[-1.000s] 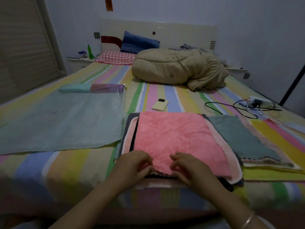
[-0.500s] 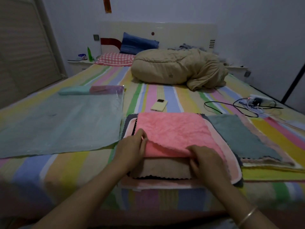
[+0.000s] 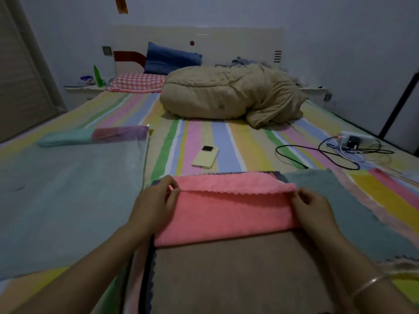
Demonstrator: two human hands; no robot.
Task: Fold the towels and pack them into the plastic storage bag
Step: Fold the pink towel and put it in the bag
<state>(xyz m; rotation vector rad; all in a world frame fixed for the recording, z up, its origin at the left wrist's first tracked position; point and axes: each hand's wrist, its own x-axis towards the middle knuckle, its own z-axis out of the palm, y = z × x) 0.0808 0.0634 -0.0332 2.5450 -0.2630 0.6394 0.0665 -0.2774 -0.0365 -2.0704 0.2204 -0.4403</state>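
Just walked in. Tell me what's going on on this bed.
A person is folding a pink towel on a towel stack on the striped bed. The left hand and right hand each pinch one end of its folded-over edge. A brown towel lies flat beneath it. The plastic storage bag lies flat to the left, with folded towels at its far end.

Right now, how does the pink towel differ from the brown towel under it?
The pink towel is doubled over; the brown towel lies spread flat. The left hand and right hand pinch the pink towel's corners; neither holds the brown towel. Pink lies on top, brown beneath. Both belong to one stack on the bed.
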